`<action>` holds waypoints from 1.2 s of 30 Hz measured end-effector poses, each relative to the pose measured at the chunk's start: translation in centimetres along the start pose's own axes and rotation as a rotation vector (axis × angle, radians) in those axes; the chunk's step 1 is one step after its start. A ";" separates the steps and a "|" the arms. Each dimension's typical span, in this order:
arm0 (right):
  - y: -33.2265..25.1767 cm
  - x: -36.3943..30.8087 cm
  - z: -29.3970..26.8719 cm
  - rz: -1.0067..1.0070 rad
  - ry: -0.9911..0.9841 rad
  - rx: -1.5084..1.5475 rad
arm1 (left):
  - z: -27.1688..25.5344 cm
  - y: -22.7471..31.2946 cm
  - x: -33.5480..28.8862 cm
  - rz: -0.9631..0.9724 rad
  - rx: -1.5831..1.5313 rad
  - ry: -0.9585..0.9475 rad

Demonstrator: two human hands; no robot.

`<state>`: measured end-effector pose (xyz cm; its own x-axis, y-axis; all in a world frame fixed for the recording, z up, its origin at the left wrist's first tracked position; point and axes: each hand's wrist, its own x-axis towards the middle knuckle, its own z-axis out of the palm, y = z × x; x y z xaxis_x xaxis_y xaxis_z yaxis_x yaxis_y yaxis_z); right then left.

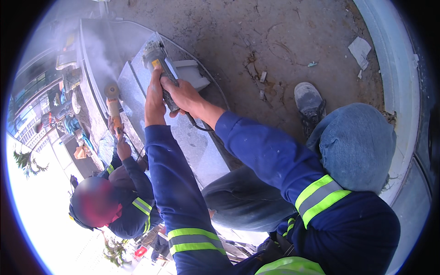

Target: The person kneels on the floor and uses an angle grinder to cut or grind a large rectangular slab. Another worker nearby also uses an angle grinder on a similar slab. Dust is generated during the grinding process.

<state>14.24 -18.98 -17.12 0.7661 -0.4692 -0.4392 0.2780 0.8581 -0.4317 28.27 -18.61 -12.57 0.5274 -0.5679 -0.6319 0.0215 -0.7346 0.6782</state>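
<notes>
Both my hands are on an angle grinder point(154, 51), held out in front of me at the upper middle. My left hand point(156, 96) grips it near its yellow-marked head. My right hand point(185, 97) is wrapped round the dark body behind, and a black cord point(196, 123) trails from that end. Under the grinder lies a grey stone-like slab point(137, 78), with its edge running beneath the tool head. Whether the disc touches the slab cannot be made out. White dust hangs in the air left of the grinder.
At the left a co-worker point(133, 201) holds another, orange angle grinder point(113, 107) close to my slab. A pale block point(190, 75) sits right of my grinder. Broken pieces point(360, 50) litter the dusty floor point(284, 41). A cable point(201, 64) curves behind the slab.
</notes>
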 end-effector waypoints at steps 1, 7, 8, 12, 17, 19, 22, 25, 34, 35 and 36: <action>0.1 -0.3 0.0 0.003 0.016 -0.006 | 0.2 0.0 -0.3 0.000 -0.010 -0.002; 0.6 -1.0 0.4 -0.013 0.071 -0.036 | 0.5 -0.3 -1.4 0.037 -0.024 -0.022; 0.7 -0.9 0.4 -0.024 0.048 -0.017 | 0.4 -0.3 -1.3 0.032 -0.030 -0.029; 0.8 0.1 0.1 -0.002 0.039 -0.019 | 0.3 -0.2 -0.7 0.015 -0.005 -0.001; 0.4 0.7 0.1 -0.002 0.035 -0.020 | 0.4 0.5 -0.4 -0.030 0.021 0.021; 0.4 0.6 0.1 0.001 0.035 -0.023 | 0.5 0.5 -0.5 -0.008 0.010 0.028; 0.4 0.0 0.1 0.005 0.039 -0.021 | 0.6 0.2 -0.9 0.027 -0.012 0.007; 0.6 -0.7 0.2 0.000 0.046 -0.015 | 0.5 -0.2 -1.3 0.018 -0.048 -0.023; 0.7 -1.1 0.1 -0.024 0.035 0.001 | 0.6 -0.3 -1.7 0.026 -0.010 -0.032; 0.6 -0.8 0.2 -0.019 0.044 0.000 | 0.7 -0.2 -1.6 0.020 -0.009 -0.035; 0.6 -0.5 0.3 -0.016 0.053 -0.002 | 0.7 0.0 -1.4 0.017 -0.004 -0.029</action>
<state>14.14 -18.18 -16.93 0.7300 -0.4932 -0.4731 0.2886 0.8499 -0.4408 26.93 -18.02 -11.96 0.5033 -0.5905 -0.6309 0.0163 -0.7234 0.6902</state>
